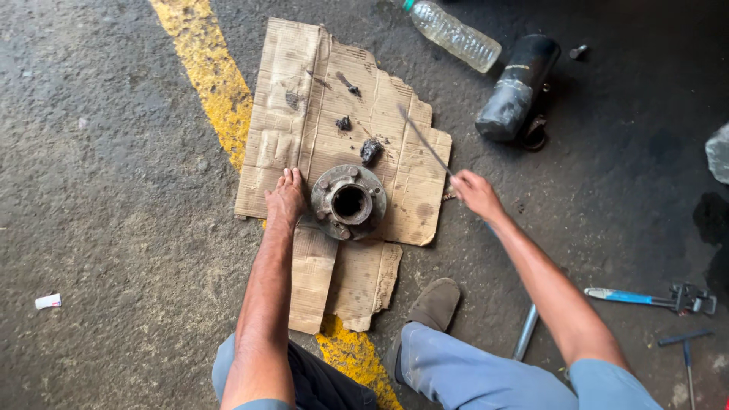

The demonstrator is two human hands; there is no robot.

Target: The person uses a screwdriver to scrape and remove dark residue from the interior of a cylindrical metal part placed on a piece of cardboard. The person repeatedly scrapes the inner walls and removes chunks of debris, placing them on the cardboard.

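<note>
While the round, rusty grey metal wheel hub (348,202) sits bore-up on the torn brown cardboard sheet (304,91), the left hand (286,199) presses flat against its flange, fingers together. The right hand (476,193) is closed around a thin metal rod (425,140) (blurred), raised clear of the hub. Greasy bits (370,149) already lie on the cardboard, so the work looks partly done. Nearby: a clear plastic bottle (452,33), a black cylinder (517,88) and a blue-handled tool (645,298); nothing blocks the hub.

Thin rod (425,140) in right hand (476,193) is motion-blurred, tip shape unclear; grip end hidden in the fist. Plastic bottle (454,34) cap cut by top edge, pale bag-like obj (719,152) cut by right edge. Left hand (286,199) palm hidden against hub (349,202) rim; small dark bits (344,122) on cardboard (304,114) too small to ID.
</note>
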